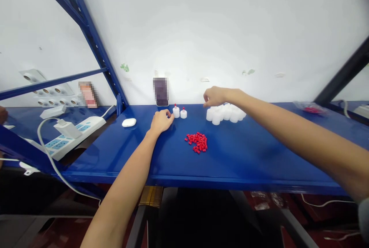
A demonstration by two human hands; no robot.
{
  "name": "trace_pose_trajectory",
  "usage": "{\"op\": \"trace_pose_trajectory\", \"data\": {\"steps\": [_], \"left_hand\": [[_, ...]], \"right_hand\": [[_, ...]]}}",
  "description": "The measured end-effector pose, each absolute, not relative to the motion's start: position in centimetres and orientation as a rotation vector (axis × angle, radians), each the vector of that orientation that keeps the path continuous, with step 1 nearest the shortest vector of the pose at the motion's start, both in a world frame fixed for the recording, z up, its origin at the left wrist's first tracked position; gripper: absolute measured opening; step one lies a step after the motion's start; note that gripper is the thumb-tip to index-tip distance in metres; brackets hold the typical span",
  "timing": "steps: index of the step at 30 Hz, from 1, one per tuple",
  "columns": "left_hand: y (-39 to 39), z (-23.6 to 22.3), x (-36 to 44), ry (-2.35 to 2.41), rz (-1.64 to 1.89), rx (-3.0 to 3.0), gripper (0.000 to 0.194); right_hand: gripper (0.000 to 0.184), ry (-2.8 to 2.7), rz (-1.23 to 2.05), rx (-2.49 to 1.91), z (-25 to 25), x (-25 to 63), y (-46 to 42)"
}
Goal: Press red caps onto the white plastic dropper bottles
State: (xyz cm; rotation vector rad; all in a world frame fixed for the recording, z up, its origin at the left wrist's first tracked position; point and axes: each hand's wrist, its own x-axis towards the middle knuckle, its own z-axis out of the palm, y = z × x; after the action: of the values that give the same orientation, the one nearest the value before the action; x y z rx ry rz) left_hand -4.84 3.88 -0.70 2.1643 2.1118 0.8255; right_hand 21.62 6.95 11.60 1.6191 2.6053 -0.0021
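Observation:
My left hand (162,121) rests on the blue tabletop, fingers loosely bent and a gap showing between them. Its fingertips are right beside a small white bottle-like piece with a red tip (176,112); whether they touch it I cannot tell. A second, shorter white piece with a red tip (183,114) stands to its right. Over the left end of a cluster of plain white round pieces (226,113) hovers my right hand (215,96), loosely open with bent fingers pointing down and nothing visible in them. A pile of small red caps (198,142) lies in front, between both forearms.
A phone (161,91) leans against the wall behind the left hand. On the table's left lies a white earbud case (129,122). Farther left are a power strip (76,136) with a cable and a blue metal post (92,40). A clear bag with red pieces (311,109) sits far right.

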Motion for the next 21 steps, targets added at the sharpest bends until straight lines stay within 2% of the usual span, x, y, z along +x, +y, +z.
{"op": "trace_pose_trajectory", "data": {"steps": [3, 5, 8, 11, 13, 17, 19, 21], "left_hand": [[3.9, -0.8, -4.8, 2.154, 0.852, 2.137, 0.027], [3.8, -0.8, -4.7, 2.145, 0.865, 2.14, 0.026], [3.6, -0.7, -4.5, 2.074, 0.892, 2.194, 0.025], [3.3, -0.6, -4.4, 1.967, 0.931, 2.263, 0.03], [3.2, -0.6, -4.3, 1.867, 0.947, 2.323, 0.034], [3.2, -0.6, -4.0, 1.731, 0.966, 2.434, 0.033], [3.1, -0.5, -3.9, 1.736, 0.972, 2.411, 0.032], [3.0, -0.4, -3.8, 1.743, 0.975, 2.361, 0.032]], "right_hand": [[0.034, 2.568, 0.07, 1.536, 10.7, 22.2, 6.8], [0.028, 2.571, 0.095, 1.5, 9.9, 21.9, 7.3], [0.022, 2.667, -0.03, 1.419, 9.2, 20.8, 7.8], [0.026, 2.788, -0.152, 1.294, 9.0, 19.5, 7.0], [0.036, 2.829, -0.087, 1.296, 8.9, 18.8, 6.1], [0.071, 2.699, -0.018, 1.418, 7.9, 18.0, 5.4], [0.066, 2.646, -0.116, 1.395, 7.2, 17.8, 5.7], [0.049, 2.67, -0.193, 1.354, 6.5, 17.7, 6.0]]}}
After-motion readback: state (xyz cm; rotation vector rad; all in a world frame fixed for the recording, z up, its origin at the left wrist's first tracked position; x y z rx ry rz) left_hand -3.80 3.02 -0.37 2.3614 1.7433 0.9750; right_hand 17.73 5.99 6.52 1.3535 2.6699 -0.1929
